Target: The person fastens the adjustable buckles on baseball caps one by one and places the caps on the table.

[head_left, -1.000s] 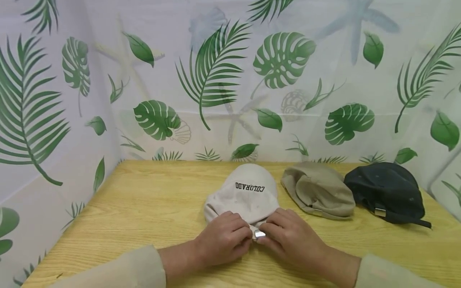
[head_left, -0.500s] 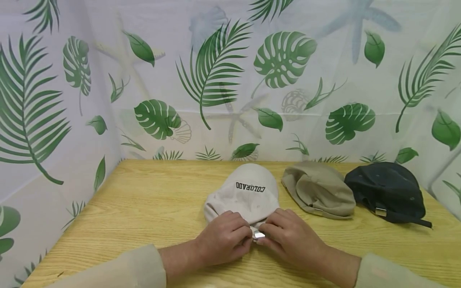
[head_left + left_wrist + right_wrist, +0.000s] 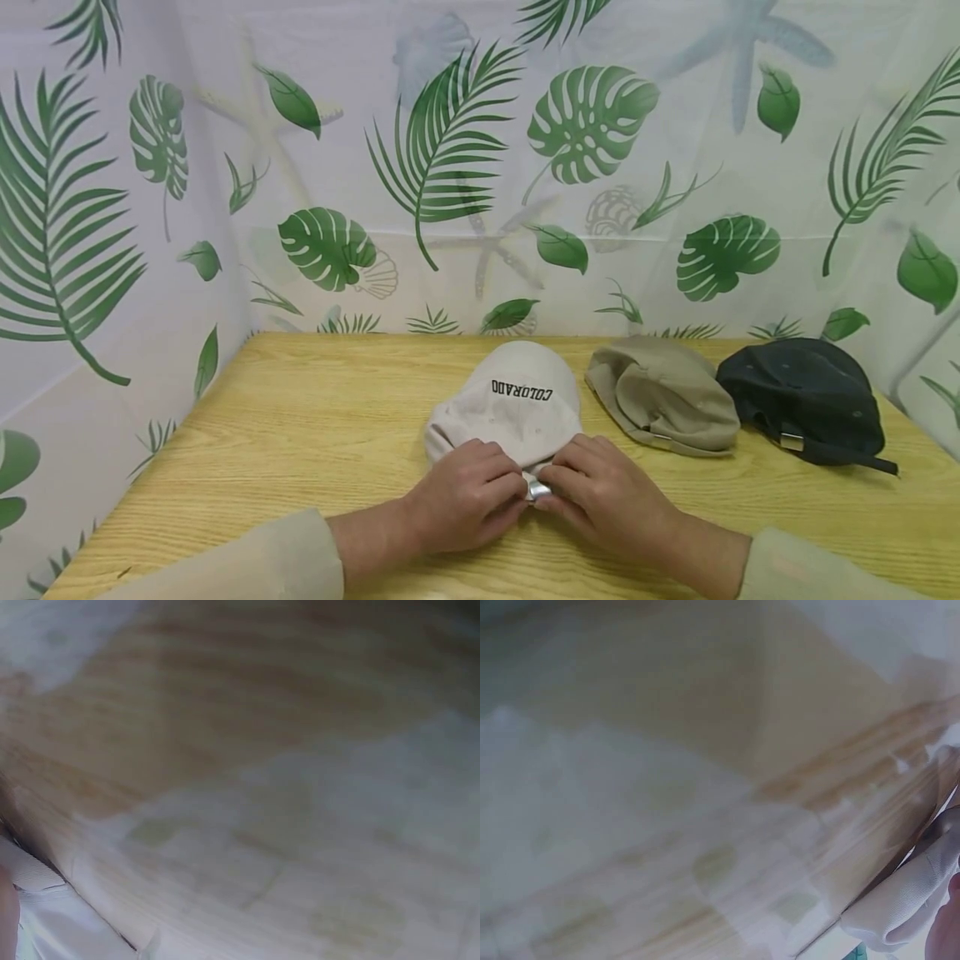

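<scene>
A cream baseball cap [image 3: 506,417] with COLORADO across it, upside down from my side, sits mid-table with its back strap toward me. Curled fingers of my left hand [image 3: 468,497] pinch the strap on the left. From the other side my right hand [image 3: 611,492] pinches it beside a shiny metal buckle [image 3: 537,489], which shows between both hands. The strap's ends are mostly covered by the fingers. Pale cap fabric [image 3: 64,919] fills the lower left corner of the left wrist view. In the right wrist view, cap fabric [image 3: 904,904] appears at lower right, near a fingertip.
Right of the cream cap lies a khaki cap [image 3: 667,400], somewhat crumpled. Farther right, a dark navy cap [image 3: 810,400] has its buckle and strap end facing the front. A leaf-patterned cloth [image 3: 465,167] encloses the back and sides of the wooden table [image 3: 315,417].
The buckle has tilted slightly between the fingers, and its shine has shifted. Both hands and all the caps stay in nearly the same places.
</scene>
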{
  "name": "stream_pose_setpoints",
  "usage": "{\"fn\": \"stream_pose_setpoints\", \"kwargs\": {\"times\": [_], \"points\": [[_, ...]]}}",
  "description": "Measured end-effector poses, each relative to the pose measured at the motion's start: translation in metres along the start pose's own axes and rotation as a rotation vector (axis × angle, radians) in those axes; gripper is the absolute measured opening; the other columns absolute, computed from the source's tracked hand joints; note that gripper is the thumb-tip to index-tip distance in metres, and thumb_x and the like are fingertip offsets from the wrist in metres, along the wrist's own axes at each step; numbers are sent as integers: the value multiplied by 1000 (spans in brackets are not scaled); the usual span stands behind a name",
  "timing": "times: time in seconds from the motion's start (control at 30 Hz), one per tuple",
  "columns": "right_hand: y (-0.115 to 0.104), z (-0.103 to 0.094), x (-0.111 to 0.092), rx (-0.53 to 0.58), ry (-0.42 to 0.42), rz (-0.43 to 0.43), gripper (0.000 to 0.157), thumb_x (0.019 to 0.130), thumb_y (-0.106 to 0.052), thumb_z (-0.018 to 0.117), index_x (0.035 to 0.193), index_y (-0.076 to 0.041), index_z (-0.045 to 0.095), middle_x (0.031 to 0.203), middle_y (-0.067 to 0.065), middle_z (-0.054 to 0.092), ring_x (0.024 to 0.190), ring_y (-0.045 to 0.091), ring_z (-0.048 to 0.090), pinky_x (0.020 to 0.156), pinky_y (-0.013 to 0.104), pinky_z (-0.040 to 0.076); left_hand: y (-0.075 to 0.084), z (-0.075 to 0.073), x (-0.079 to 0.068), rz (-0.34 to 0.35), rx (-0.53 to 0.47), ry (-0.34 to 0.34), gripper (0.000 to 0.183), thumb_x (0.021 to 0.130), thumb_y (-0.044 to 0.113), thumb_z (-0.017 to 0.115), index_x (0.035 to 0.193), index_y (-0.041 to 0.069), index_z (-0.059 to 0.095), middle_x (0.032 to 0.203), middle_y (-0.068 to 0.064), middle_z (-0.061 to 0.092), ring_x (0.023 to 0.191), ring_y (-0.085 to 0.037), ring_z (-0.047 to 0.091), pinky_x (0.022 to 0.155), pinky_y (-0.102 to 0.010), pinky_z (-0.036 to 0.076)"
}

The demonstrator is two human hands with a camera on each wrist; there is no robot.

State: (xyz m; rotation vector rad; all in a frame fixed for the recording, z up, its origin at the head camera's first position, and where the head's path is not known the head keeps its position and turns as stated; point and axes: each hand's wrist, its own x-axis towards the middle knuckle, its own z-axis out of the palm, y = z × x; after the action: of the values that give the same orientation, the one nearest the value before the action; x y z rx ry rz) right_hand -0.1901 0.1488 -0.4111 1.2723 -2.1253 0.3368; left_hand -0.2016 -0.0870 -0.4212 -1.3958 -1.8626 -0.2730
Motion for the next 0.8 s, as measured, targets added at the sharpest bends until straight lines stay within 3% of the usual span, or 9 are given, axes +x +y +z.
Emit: {"fn": "stream_pose_setpoints", "kwargs": {"times": [0.13,0.5,0.8], "points": [[0,0,0,-11,-5,2,22,93,-38,68,96,-16,73,89,-8,61,80,6,53,70,26,44,1,-1,0,-39,82,-40,13,75,27,70,80,19,60,82,9,59,74,-9,54,68,-24,42],[0,0,-3,-4,-32,31,21,91,-37,70,96,-17,72,89,-9,61,81,6,53,71,26,44,2,0,0,2,-5,-21,8,77,18,73,82,17,66,84,6,61,75,-9,54,68,-21,42],[0,0,-1,-9,-7,21,21,92,-38,69,96,-17,72,90,-9,61,81,6,53,70,25,43,3,-1,1,-32,82,-21,14,77,28,71,77,20,60,75,9,58,72,-10,54,70,-26,41]]}}
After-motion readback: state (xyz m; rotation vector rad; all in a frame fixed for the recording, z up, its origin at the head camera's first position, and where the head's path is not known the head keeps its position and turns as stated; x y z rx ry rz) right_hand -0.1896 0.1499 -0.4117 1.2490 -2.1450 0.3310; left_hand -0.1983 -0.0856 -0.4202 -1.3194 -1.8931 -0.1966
